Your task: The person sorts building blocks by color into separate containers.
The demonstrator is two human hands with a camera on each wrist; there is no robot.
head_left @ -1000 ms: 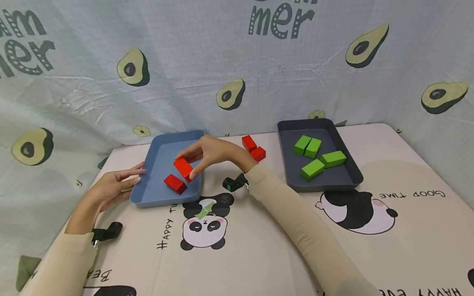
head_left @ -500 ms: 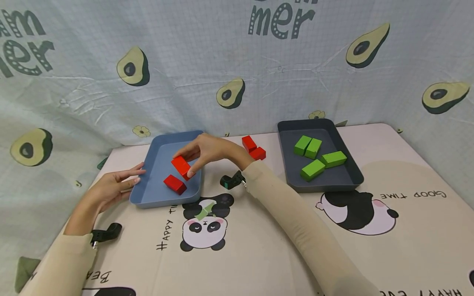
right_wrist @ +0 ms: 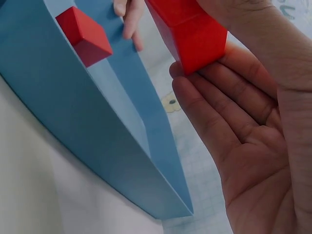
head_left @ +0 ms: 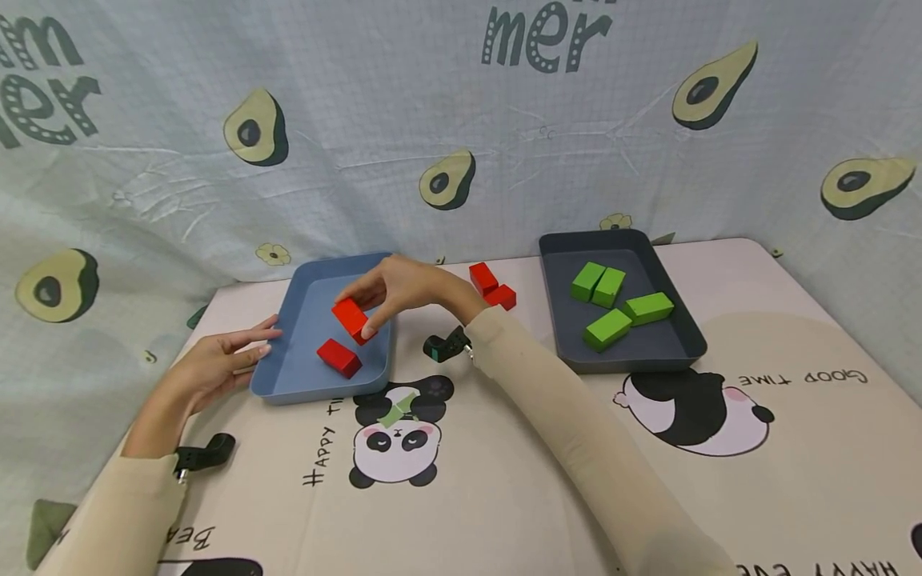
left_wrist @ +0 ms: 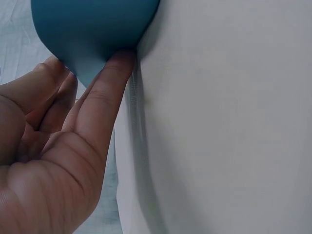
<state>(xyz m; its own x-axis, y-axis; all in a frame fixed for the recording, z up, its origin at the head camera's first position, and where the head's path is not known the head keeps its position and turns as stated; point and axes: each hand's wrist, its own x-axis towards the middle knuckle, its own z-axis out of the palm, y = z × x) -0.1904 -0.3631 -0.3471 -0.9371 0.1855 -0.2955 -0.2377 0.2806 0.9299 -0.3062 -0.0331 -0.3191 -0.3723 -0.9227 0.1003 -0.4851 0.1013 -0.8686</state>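
Note:
My right hand (head_left: 403, 284) pinches a red rectangular block (head_left: 351, 320) between thumb and fingers, above the right part of the blue tray (head_left: 291, 376). A second red block (head_left: 338, 358) lies inside this tray, just below the held one in the head view. In the right wrist view the held red block (right_wrist: 200, 41) is tilted, its lower end against the fingertips. My left hand (head_left: 216, 364) rests at the tray's left side with extended fingers, the tips just over the rim. The left wrist view has one finger (left_wrist: 109, 85) against the tray's outer wall (left_wrist: 92, 29).
Two more red blocks (head_left: 483, 278) lie on the patterned tablecloth (head_left: 490, 480) behind my right forearm. To the right stands a dark grey tray (head_left: 565, 320) with several green blocks (head_left: 607, 328). A printed cloth (head_left: 346, 96) hangs upright behind the table.
My right hand has shifted slightly left and away from me, carrying the red block with it. The left hand stays at the tray's side.

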